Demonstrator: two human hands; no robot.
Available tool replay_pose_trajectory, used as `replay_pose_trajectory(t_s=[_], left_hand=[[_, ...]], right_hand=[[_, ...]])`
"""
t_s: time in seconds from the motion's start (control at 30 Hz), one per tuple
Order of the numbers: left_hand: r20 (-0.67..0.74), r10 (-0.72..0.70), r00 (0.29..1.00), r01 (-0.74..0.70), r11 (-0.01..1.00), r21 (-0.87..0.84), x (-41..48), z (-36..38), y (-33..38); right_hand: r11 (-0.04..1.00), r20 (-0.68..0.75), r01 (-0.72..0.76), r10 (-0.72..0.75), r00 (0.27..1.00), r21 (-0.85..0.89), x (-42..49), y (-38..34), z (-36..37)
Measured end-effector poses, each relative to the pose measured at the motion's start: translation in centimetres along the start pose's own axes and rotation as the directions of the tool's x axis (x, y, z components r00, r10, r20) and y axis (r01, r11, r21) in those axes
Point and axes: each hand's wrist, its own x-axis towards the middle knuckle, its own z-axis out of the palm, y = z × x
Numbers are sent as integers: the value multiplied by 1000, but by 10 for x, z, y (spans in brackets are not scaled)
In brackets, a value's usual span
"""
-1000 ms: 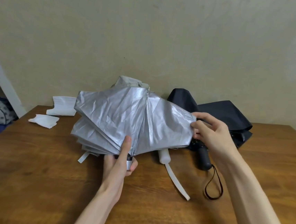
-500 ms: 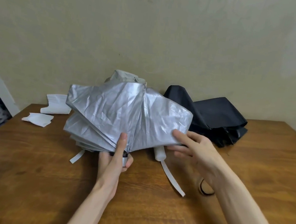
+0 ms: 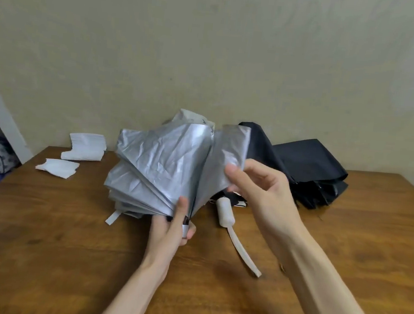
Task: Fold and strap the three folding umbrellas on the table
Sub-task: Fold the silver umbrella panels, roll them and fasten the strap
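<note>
Step in hand: pleating of silver umbrella (image 3: 165, 163), held upright over mid table (image 3: 41, 242). Rib ends clamped in left hand (image 3: 168, 231) grip; one panel pinched by right hand (image 3: 261, 187). Next: panels to be laid one way, rolled, strapped. Black umbrella (image 3: 308, 166) left unfolded behind.

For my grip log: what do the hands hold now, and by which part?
Both hold the silver umbrella: the left hand grips its gathered lower end, and the right hand pinches the edge of one canopy panel.

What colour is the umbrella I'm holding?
The umbrella is shiny silver, clearest in the head view.
</note>
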Motion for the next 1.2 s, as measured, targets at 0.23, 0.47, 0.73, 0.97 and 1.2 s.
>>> replay_pose_trajectory(t_s=[0.23,0.47,0.73,0.97,1.2], left_hand=[[91,19,996,-18,1000,-17,-5,8,0],[31,-63,998,54,969,240,0,3,-1],[55,2,999,1,998,-67,-11,11,7],[71,43,997,-36,994,-102,-10,7,10],[65,-58,996,69,979,-190,-6,1,9]], right_hand=[[978,65,141,-133,989,-152,20,8,53],[614,290,389,-260,921,-686,22,35,77],[257,319,471,-467,825,-844,34,41,56],[208,300,465,-530,793,-860,40,46,39],[741,-260,258,-504,824,-620,17,54,38]])
